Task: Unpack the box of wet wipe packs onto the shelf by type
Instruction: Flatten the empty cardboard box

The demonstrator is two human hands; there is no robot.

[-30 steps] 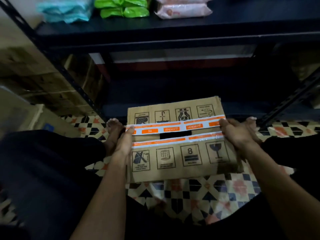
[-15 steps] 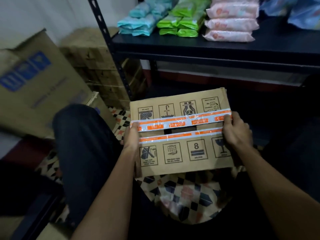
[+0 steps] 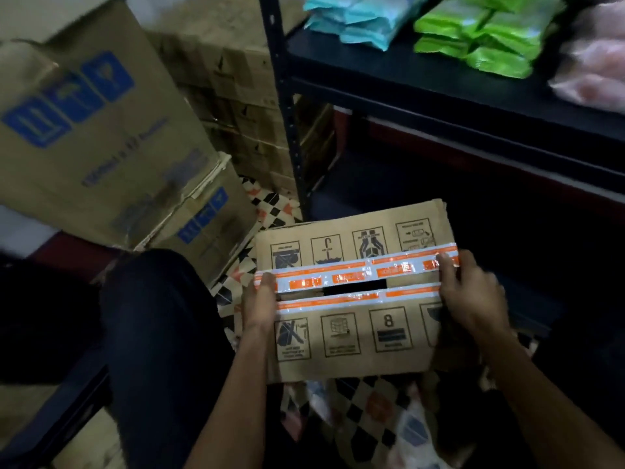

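Note:
A brown cardboard box (image 3: 355,336) with printed handling symbols and orange-white tape along its two top flaps is held above the patterned floor. A dark slit shows between the flaps. My left hand (image 3: 260,301) grips its left edge, thumb on the tape. My right hand (image 3: 471,292) grips its right edge, fingers over the tape. On the black shelf (image 3: 389,76) above lie teal wipe packs (image 3: 358,18), green wipe packs (image 3: 483,38) and pink wipe packs (image 3: 595,72), grouped by colour. What is inside the box is hidden.
Large cardboard cartons with blue print (image 3: 88,126) lean at the left, with more stacked cartons (image 3: 236,106) behind the shelf post (image 3: 287,130). My dark-trousered knee (image 3: 159,319) is left of the box. A lower shelf level lies in shadow.
The view has swung left and nearer the shelf. The box stays held at both ends and has tilted slightly. My right hand's fingers have slid further over the tape.

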